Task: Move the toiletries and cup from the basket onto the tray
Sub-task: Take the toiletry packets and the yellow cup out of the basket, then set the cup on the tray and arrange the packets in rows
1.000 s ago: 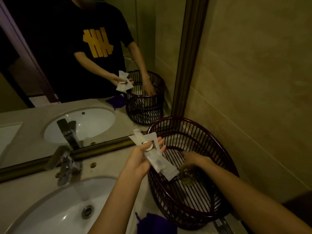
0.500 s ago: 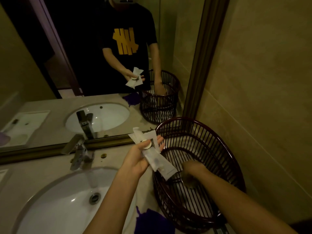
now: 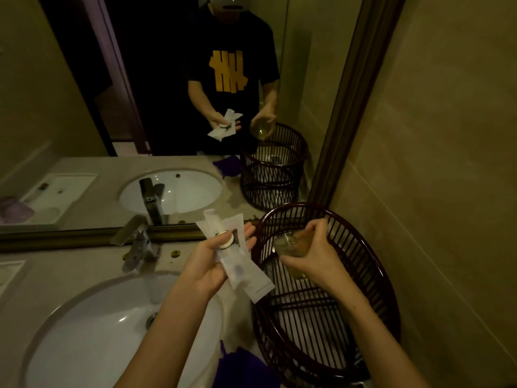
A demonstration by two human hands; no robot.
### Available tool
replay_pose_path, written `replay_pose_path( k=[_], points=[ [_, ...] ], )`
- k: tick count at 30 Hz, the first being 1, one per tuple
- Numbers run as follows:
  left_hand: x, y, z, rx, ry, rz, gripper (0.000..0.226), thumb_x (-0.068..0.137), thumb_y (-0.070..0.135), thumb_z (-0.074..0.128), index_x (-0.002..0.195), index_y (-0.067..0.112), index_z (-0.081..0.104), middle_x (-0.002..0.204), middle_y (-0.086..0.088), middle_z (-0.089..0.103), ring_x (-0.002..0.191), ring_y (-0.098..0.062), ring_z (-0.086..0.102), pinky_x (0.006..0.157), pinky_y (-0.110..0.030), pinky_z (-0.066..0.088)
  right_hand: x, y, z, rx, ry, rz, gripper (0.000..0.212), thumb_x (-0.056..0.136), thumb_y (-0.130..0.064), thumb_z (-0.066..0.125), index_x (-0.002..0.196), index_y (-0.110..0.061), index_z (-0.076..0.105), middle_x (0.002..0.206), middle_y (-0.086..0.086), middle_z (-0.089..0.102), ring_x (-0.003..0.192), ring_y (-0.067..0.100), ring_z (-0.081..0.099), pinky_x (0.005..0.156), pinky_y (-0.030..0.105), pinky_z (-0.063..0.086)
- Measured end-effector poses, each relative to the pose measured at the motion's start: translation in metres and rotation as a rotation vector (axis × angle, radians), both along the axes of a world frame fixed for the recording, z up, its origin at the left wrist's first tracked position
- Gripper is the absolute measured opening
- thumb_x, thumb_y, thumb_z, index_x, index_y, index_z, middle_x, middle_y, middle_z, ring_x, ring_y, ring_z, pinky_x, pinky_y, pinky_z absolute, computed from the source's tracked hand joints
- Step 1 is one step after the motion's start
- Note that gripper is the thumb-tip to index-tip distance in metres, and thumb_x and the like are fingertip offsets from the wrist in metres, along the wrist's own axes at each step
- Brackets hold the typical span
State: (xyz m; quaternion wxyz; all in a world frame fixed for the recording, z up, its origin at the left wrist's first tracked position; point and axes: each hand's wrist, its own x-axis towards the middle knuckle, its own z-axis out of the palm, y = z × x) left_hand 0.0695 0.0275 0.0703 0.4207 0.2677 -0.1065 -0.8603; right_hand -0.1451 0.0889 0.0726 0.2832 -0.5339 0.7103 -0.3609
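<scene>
A dark slatted basket (image 3: 372, 264) stands on the counter at the right, against the wall. My right hand (image 3: 313, 253) grips a clear glass cup (image 3: 289, 249) from above and holds it over the basket's left rim. My left hand (image 3: 212, 261) hovers left of the basket, palm up, shut on several white toiletry packets (image 3: 240, 268) and a small round white item (image 3: 225, 240). A white tray (image 3: 8, 271) shows only as a corner at the far left edge; its reflection lies in the mirror.
A white sink (image 3: 112, 331) with a chrome faucet (image 3: 138, 242) fills the lower left. A purple cloth (image 3: 246, 368) lies by the basket's near side. The mirror (image 3: 167, 107) runs along the back; a tiled wall (image 3: 433, 191) closes the right.
My right hand has come up out of the basket's bottom with the glass cup, now at rim height. My left hand still holds the packets in about the same spot.
</scene>
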Motion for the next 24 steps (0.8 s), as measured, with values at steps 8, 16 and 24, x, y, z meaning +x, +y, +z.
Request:
replay_pose_path(
  k=[8, 16, 24],
  points=[
    [0.102, 0.014, 0.003, -0.019, 0.032, 0.097, 0.04, 0.098, 0.001, 0.04, 0.137, -0.005, 0.047, 0.132, -0.028, 0.059, 0.115, -0.036, 0.064, 0.094, -0.051, 0.05, 0.104, 0.0, 0.011, -0.165, -0.319, 0.212, 0.092, 0.061, -0.007, 0.095, 0.136, -0.032, 0.048, 0.128, -0.011, 0.062, 0.111, -0.006, 0.063, 0.087, 0.015, 0.054],
    [0.261, 0.039, 0.003, -0.01, 0.006, 0.21, 0.037, 0.097, 0.0, 0.041, 0.132, -0.008, 0.05, 0.129, -0.028, 0.061, 0.115, -0.037, 0.063, 0.092, -0.052, 0.051, 0.276, 0.009, -0.002, -0.205, -0.377, 0.297, 0.089, 0.066, -0.002, 0.091, 0.136, -0.035, 0.047, 0.125, -0.015, 0.062, 0.113, -0.003, 0.061, 0.086, 0.017, 0.056],
    [0.443, 0.077, -0.023, 0.038, -0.025, 0.369, 0.053, 0.088, -0.004, 0.046, 0.141, -0.004, 0.044, 0.132, -0.028, 0.059, 0.118, -0.038, 0.061, 0.084, -0.053, 0.057, 0.441, 0.018, -0.033, -0.185, -0.45, 0.353, 0.087, 0.069, -0.006, 0.091, 0.136, -0.043, 0.048, 0.136, -0.009, 0.057, 0.126, 0.007, 0.057, 0.094, 0.036, 0.059]
  ],
)
